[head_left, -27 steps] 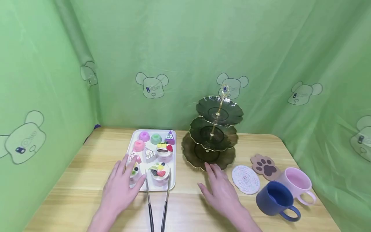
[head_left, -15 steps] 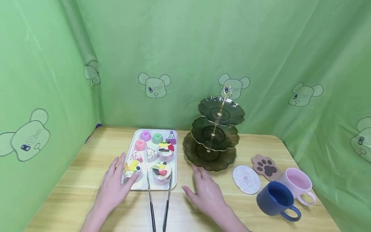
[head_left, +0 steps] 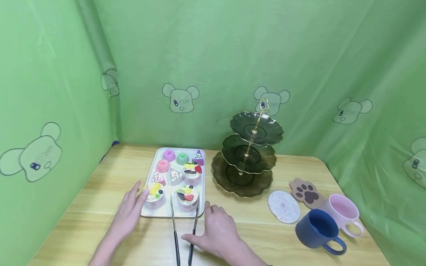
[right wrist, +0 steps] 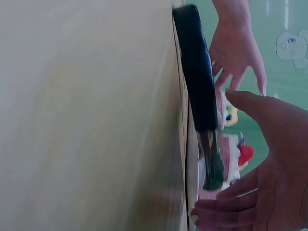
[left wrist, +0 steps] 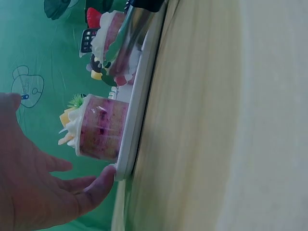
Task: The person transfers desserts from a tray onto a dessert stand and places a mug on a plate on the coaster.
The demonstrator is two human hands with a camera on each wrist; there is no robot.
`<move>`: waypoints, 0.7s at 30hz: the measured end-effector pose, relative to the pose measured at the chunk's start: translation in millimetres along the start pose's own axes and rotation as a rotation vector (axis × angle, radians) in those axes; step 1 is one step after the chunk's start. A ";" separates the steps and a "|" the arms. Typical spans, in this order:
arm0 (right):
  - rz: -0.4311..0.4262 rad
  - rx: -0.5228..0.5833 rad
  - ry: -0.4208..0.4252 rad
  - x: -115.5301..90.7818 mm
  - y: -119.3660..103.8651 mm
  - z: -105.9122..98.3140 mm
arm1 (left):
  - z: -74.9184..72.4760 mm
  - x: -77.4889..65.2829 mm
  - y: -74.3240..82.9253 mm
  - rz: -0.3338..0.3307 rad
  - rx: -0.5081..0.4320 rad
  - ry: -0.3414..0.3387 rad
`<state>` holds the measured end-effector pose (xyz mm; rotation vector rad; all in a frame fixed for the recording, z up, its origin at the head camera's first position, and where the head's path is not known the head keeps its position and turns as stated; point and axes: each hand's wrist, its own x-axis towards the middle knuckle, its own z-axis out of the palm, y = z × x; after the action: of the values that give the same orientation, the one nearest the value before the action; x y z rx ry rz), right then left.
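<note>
My left hand [head_left: 128, 214] is at the left edge of a white tray [head_left: 166, 214], fingers loosely extended. In the left wrist view a fingertip [left wrist: 107, 179] is right at the tray's corner, beside a cup cake [left wrist: 103, 127] topped with cream and fruit. Black-handled metal tongs [head_left: 176, 240] lie with their tips over the tray's front, on either side of a second fruit cup [head_left: 186, 195]. My right hand [head_left: 217, 231] is spread at the tongs' right side, its thumb over a handle in the head view. The right wrist view shows thumb and fingers apart, nothing held.
More toy sweets, including a pink ring cake [head_left: 163, 166], sit on the tray. A three-tier dark green stand [head_left: 242, 186] is behind my right hand. At the right are a round woven coaster [head_left: 284, 207], a paw coaster [head_left: 306, 193], a blue mug [head_left: 307, 231] and a pink mug [head_left: 346, 210].
My right hand has moved left and toward me, from the stand's front to the tongs. My left hand has drawn back from over the front-left cup to the tray's edge.
</note>
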<state>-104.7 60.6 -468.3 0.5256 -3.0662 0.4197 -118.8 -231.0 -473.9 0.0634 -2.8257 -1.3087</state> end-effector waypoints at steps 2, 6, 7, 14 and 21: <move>0.012 -0.023 -0.022 -0.4 -7.2 2.1 | -1.2 0.1 -2.4 -0.025 -0.005 -0.009; 0.029 -0.068 -0.067 0.5 -18.3 6.4 | -2.4 -0.1 -6.0 -0.089 -0.024 -0.044; 0.031 -0.076 -0.074 1.0 -20.8 6.9 | -2.2 0.2 -6.7 -0.104 -0.031 -0.056; 0.076 -0.139 -0.115 6.8 -37.1 9.4 | -2.0 6.0 -12.1 -0.128 -0.007 -0.089; 0.089 -0.136 -0.131 9.6 -40.8 9.9 | -2.7 13.7 -19.0 -0.018 0.085 -0.067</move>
<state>-100.0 17.8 -466.7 0.4300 -3.2223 0.1817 -131.9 -246.0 -486.6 0.0469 -2.9431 -1.2162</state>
